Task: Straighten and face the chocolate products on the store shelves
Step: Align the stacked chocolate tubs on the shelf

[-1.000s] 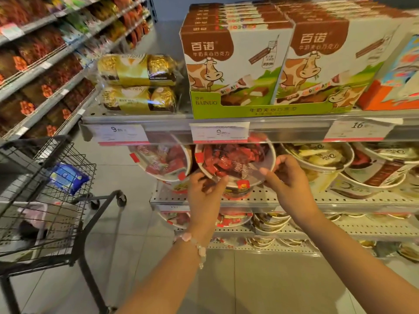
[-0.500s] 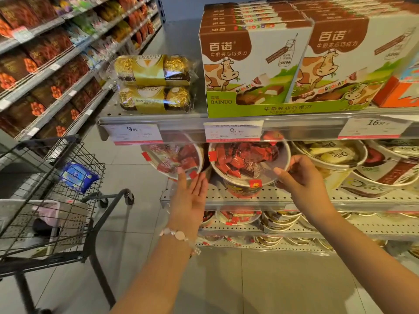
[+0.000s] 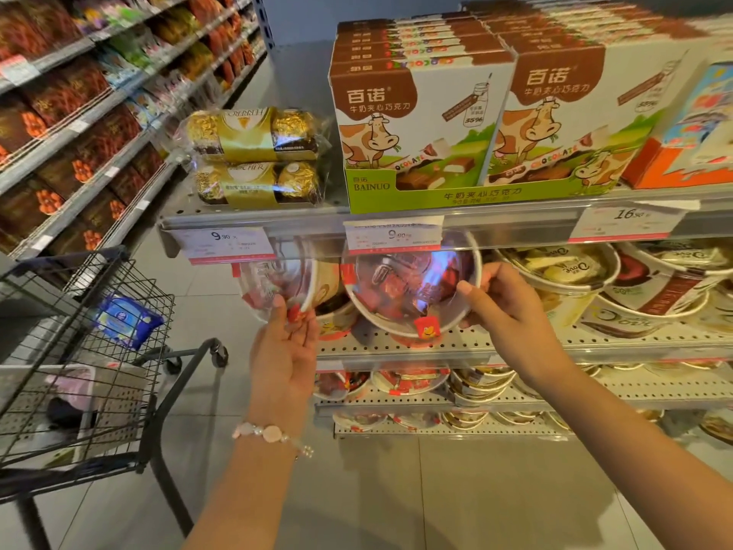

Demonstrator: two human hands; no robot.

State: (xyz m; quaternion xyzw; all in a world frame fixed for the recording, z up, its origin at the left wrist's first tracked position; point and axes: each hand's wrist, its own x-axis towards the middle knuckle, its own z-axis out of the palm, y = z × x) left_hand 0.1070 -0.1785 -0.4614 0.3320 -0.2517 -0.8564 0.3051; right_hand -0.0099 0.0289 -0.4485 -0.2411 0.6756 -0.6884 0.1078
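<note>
Chocolate tubs with clear domed lids lie tipped on their sides on the perforated middle shelf (image 3: pixel 515 345), lids facing out. Well left of both hands stands a wire shopping cart (image 3: pixel 85 351) with a blue packet (image 3: pixel 127 321) in its basket. The left hand (image 3: pixel 283 351), a pink bead bracelet (image 3: pixel 271 432) on its wrist, reaches up with straight, relaxed fingers; its fingertips (image 3: pixel 279 305) touch the lower rim of the left tub (image 3: pixel 277 283), which holds red-wrapped pieces. Above those fingertips, on the top shelf, two gold-foil Ferrero Rocher packs (image 3: pixel 254 160) are stacked one on the other, over a price tag reading 9.90 (image 3: pixel 222 242). Just right of the left fingers, between the two hands, sits the middle tub (image 3: pixel 412 289), also full of red-wrapped chocolates; the right hand (image 3: pixel 511 311) grips its right rim, thumb on the lid and fingers curled behind the edge. Above that tub stand Bainuo milk chocolate cartons (image 3: pixel 420 125) printed with a cartoon cow. Right of the right hand, Dove tubs (image 3: pixel 575 279) with cream and brown labels fill the same shelf, touching one another.
</note>
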